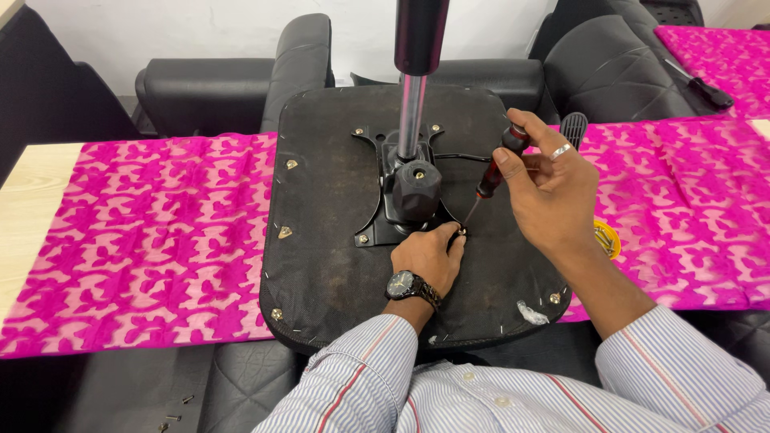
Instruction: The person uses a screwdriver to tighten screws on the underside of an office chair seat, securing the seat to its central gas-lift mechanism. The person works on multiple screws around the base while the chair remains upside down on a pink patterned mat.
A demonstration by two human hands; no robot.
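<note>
An upturned black chair seat (337,240) lies on the table with its black metal mounting plate (385,188) and a chrome gas-lift column (412,112) rising from it. My right hand (545,188) is closed around a red-and-black screwdriver (499,160), its tip angled down to the plate's near right corner. There my left hand (429,255), wearing a wristwatch, pinches a small screw (461,232) at the tip.
A pink patterned cloth (152,240) covers the wooden table. Black chair parts (208,92) stand behind it. A second screwdriver (702,88) lies at the far right. A small yellow dish of screws (607,238) sits by my right wrist. Loose screws (172,417) lie bottom left.
</note>
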